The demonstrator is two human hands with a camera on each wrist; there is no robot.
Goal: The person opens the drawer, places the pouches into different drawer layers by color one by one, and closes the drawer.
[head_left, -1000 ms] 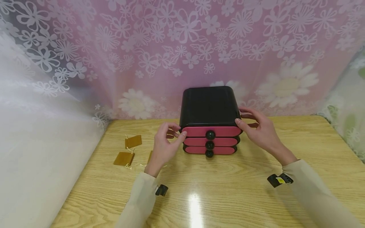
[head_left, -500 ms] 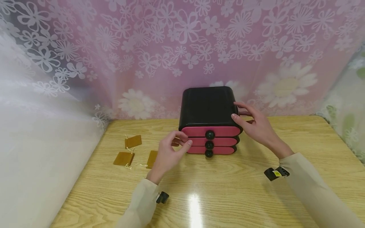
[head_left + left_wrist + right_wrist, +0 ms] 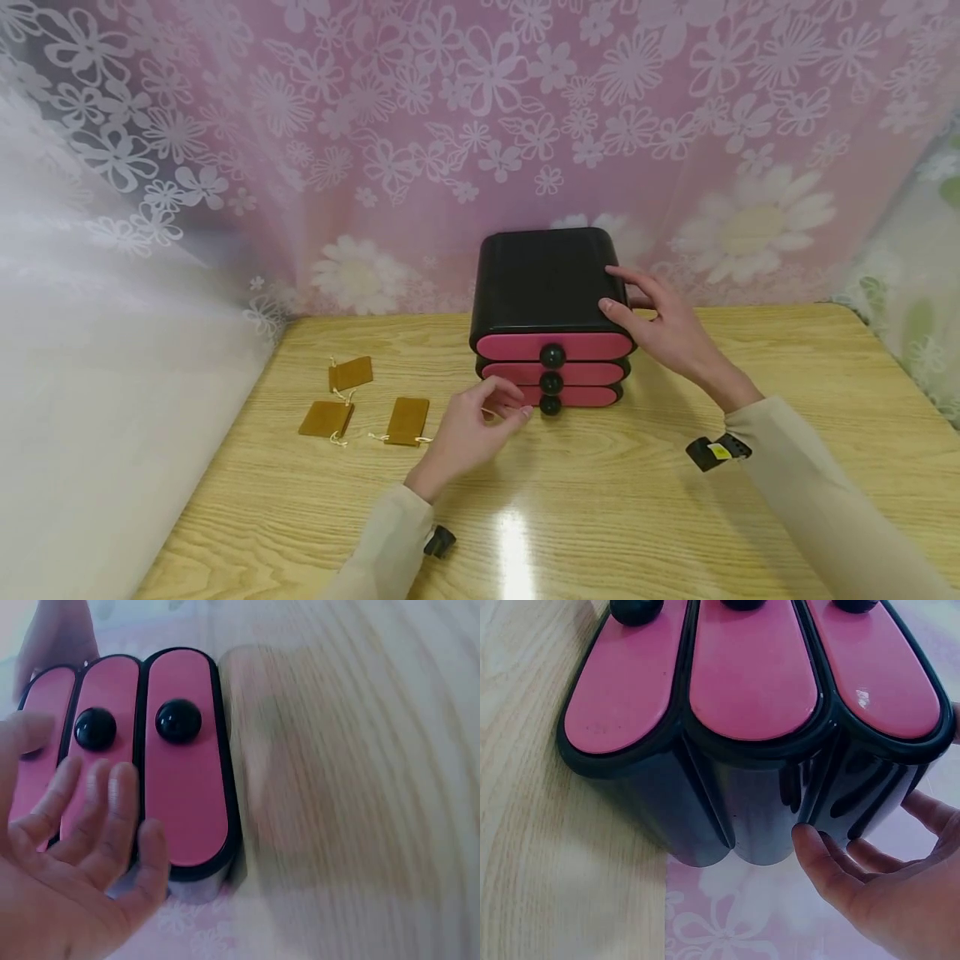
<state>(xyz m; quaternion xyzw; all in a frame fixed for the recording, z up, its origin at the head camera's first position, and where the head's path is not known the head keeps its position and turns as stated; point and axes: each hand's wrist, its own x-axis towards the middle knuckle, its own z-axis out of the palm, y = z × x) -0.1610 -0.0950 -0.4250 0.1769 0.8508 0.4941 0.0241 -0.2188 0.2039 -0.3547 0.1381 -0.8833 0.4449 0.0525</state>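
A small black cabinet with three pink-fronted drawers stands near the back of the table. Each drawer has a round black knob. My left hand is in front of the cabinet's lower left part, its fingertips close to the bottom knob. In the left wrist view the left hand's loosely bent fingers spread before the drawer fronts and hold nothing. My right hand rests against the cabinet's upper right side, thumb and forefinger over the top edge. In the right wrist view other fingertips touch the black side.
Three brown drawstring pouches lie on the wooden table at left: a back pouch, a left pouch and one pouch near my left hand. A pink flowered curtain hangs right behind the cabinet.
My left hand has moved from the cabinet's upper left corner down and right toward the bottom knob, uncovering the nearest pouch. The right hand has slid slightly inward on the top edge.
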